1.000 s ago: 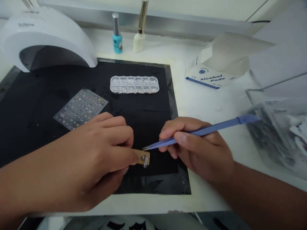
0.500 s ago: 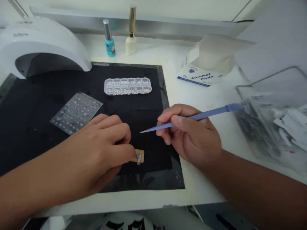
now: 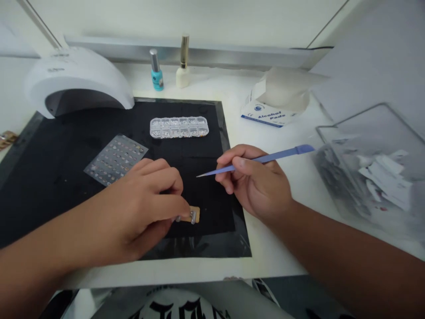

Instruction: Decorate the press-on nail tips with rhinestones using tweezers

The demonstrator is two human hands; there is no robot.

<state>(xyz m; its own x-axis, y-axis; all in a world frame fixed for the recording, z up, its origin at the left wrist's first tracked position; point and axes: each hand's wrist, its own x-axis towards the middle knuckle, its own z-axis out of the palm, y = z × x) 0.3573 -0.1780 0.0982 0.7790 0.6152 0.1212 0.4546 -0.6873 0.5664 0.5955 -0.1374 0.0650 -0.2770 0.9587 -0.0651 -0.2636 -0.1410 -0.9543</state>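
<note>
White desk (image 3: 279, 146) setup with a black mat (image 3: 49, 177) spread over most of it, pretty standard nail station look. Left hand (image 3: 142, 208) is resting on the mat near its front edge, thumb and fingers closed on a small tan nail tip holder (image 3: 194, 214) that lies flat on the mat, with a little silvery bit at its end. Most of the holder is hidden under the fingers, so only the end pokes out to the right. Right hand (image 3: 255, 181) is just beside it, up and to the right, fingers pinched shut around blue tweezers (image 3: 265, 158) held like a pen. The pointed tip hangs above the mat, aimed left and clear of the holder, not touching it. Can't tell if anything's caught in the tip, too small to see.

Further back on the mat there's a clear rhinestone case (image 3: 179, 126) with rows of little compartments, and a sticker sheet (image 3: 115, 159) lying at an angle just behind the left hand. White nail lamp (image 3: 78, 77) sits at the back left corner. Behind the mat, a teal polish bottle (image 3: 156, 73) and a white bottle with gold cap (image 3: 183, 66) stand side by side. Off to the right there's an alcohol pads box (image 3: 268, 113) with its flap open, and a clear bin (image 3: 375, 173) with paper scraps in it.
</note>
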